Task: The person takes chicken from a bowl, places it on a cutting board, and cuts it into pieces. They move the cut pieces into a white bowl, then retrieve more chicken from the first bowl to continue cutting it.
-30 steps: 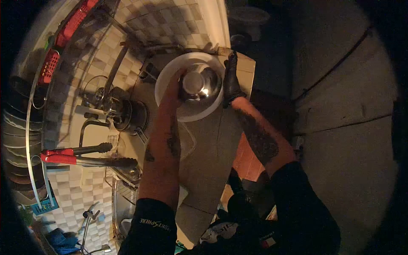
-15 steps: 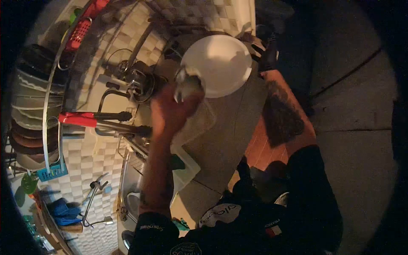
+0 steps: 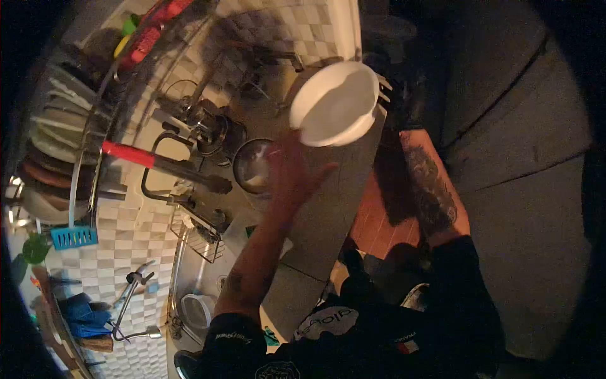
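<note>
A large white bowl (image 3: 338, 107) is tilted above the counter. My right hand (image 3: 401, 95), dark and partly lost in shadow, is at its right rim with the fingers closed on the edge. Blurred by motion, my left hand (image 3: 295, 172) is spread open with the thumb out, just below the bowl's lower left rim; whether it touches the rim is unclear. Directly left of that hand, a round dark-rimmed pan or bowl (image 3: 252, 165) stands on the counter, partly covered by the fingers.
Red-handled tongs (image 3: 129, 153) hang from a rack of plates (image 3: 60, 145) at the left. A glass and metal appliance (image 3: 211, 129) stands by the tiled wall. Lower down are a wire rack (image 3: 205, 243), a clear round container (image 3: 197, 309) and a faucet (image 3: 129, 297).
The white bowl has gone from lying nearly flat to tilted. My left hand has let go of a shiny object and opened. The dark-rimmed round vessel now shows beside it.
</note>
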`<state>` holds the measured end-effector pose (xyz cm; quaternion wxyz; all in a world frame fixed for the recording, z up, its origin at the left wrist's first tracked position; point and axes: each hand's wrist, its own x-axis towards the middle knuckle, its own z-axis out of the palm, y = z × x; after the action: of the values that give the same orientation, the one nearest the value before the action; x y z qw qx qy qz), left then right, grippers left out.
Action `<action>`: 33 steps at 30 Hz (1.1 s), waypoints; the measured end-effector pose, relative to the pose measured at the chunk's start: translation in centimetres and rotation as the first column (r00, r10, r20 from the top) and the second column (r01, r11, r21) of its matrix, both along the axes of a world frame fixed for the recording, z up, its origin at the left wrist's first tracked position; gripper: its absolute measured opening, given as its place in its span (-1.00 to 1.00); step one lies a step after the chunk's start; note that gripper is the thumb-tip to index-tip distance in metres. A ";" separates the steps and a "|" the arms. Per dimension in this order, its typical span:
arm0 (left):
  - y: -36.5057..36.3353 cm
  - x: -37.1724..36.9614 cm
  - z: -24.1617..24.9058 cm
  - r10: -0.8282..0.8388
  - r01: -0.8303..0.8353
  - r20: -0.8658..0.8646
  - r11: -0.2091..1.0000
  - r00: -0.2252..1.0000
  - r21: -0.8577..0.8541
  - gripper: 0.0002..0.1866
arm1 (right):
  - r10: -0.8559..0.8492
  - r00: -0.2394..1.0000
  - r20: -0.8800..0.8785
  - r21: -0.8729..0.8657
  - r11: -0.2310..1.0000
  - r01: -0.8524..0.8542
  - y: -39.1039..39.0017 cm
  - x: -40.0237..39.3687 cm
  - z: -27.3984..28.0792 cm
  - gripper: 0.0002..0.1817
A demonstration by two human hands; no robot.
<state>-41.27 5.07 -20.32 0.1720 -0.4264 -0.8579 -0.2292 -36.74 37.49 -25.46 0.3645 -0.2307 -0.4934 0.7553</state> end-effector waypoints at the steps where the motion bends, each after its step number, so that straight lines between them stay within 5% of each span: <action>1: 1.7 0.6 0.4 -0.121 0.120 -0.005 0.985 0.993 0.120 -0.10 | 0.004 1.000 0.004 0.023 1.000 -0.004 -0.1 0.4 0.0 -0.17; 3: 4.4 0.5 -2.1 -0.142 0.142 -0.129 0.990 0.981 -0.003 -0.34 | 0.022 1.000 0.002 0.080 0.997 -0.022 -1.0 1.9 -0.1 -0.19; 6: 6.5 1.8 -0.4 -0.251 0.221 0.053 0.918 0.967 0.329 -0.80 | 0.029 0.999 0.027 0.127 0.991 -0.032 -3.2 7.5 -1.6 -0.22; 9: 6.1 2.0 2.0 -0.436 0.072 0.317 0.673 0.842 0.736 -0.84 | 0.015 0.995 0.098 0.119 0.993 -0.027 -6.7 16.6 -5.0 -0.25; 12: 2.1 2.4 4.6 -0.246 -0.129 0.319 0.571 0.915 0.811 -0.76 | -0.022 0.987 0.158 0.064 0.998 0.012 -11.8 27.9 -8.8 -0.28; 13: -0.2 1.1 5.5 0.023 -0.332 0.468 0.737 0.883 0.589 -0.74 | -0.042 0.983 0.178 0.038 0.999 0.036 -13.8 32.3 -10.5 -0.29; 14: -1.3 -0.4 3.1 -0.033 -0.266 0.322 0.488 0.946 0.832 -0.64 | -0.068 0.978 0.198 0.009 0.998 0.068 -16.4 37.0 -12.3 -0.30; 15: -4.3 4.6 8.8 -0.083 -0.317 0.377 0.393 0.923 0.863 -0.51 | -0.091 0.975 0.202 -0.027 0.995 0.099 -19.0 42.0 -14.2 -0.31; 16: -7.9 11.3 14.0 -0.515 -0.422 0.537 0.332 0.668 0.844 -0.33 | -0.115 0.975 0.189 -0.068 0.989 0.130 -22.3 47.0 -16.1 -0.31; 17: -9.7 12.9 14.3 -0.462 -0.457 0.559 0.323 0.689 0.829 -0.26 | -0.137 0.975 0.174 -0.130 0.978 0.160 -26.0 52.2 -17.5 -0.32; 19: -15.3 16.2 14.7 -0.538 -0.326 0.495 0.383 0.682 0.864 -0.29 | -0.204 0.961 0.185 -0.341 0.904 0.257 -34.5 61.9 -18.4 -0.34; 20: -18.6 14.4 11.9 -0.188 0.014 0.203 0.766 0.961 0.643 -0.25 | -0.268 0.915 0.302 -0.225 0.913 0.341 -39.2 65.3 -16.9 -0.37; 21: -21.8 12.7 9.1 0.132 0.025 -0.395 0.930 0.909 0.367 -0.21 | -0.411 0.859 0.305 -0.389 0.770 0.506 -43.3 67.3 -14.5 -0.52; 23: -25.1 20.5 10.9 0.300 -0.121 -0.334 0.878 0.894 0.464 0.00 | -0.396 0.876 0.276 -0.376 0.794 0.478 -49.1 72.4 -13.4 -0.42; 24: -24.6 21.7 10.8 0.147 -0.043 -0.140 0.825 0.979 0.564 -0.01 | -0.388 0.884 0.261 -0.369 0.806 0.463 -51.9 75.1 -12.9 -0.36; 25: -24.2 22.9 10.7 -0.046 0.004 0.041 0.715 0.998 0.699 -0.02 | -0.492 0.781 0.385 -0.151 0.801 0.579 -55.0 77.4 -13.1 -0.33; 26: -24.0 24.3 10.7 -0.224 -0.011 0.169 0.571 0.960 0.821 -0.03 | -0.526 0.769 0.365 -0.176 0.772 0.611 -56.0 78.8 -11.6 -0.32; 27: -21.9 28.5 12.5 -0.543 -0.213 0.381 0.347 0.748 0.913 -0.08 | -0.560 0.754 0.344 -0.200 0.741 0.641 -57.2 80.2 -9.9 -0.31; 29: -20.7 34.1 13.7 -0.267 -0.184 0.802 0.889 0.534 0.419 -0.25 | -0.563 0.752 0.343 -0.086 0.778 0.622 -58.6 83.0 -6.8 -0.31; 31: -19.8 37.0 8.5 -0.272 0.303 0.325 0.952 0.906 -0.049 -0.44 | -0.646 0.678 0.349 -0.027 0.717 0.697 -60.3 86.2 -6.0 -0.30; 33: -21.5 44.9 4.4 -0.552 0.555 0.452 0.820 0.701 0.139 -0.57 | -0.664 0.623 0.413 0.029 0.693 0.720 -63.3 90.3 -7.1 -0.31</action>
<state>3.62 -16.44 -15.93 -0.1208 -0.5956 -0.7060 -0.3636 53.60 -25.79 -32.59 0.5038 -0.5737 -0.3744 0.5262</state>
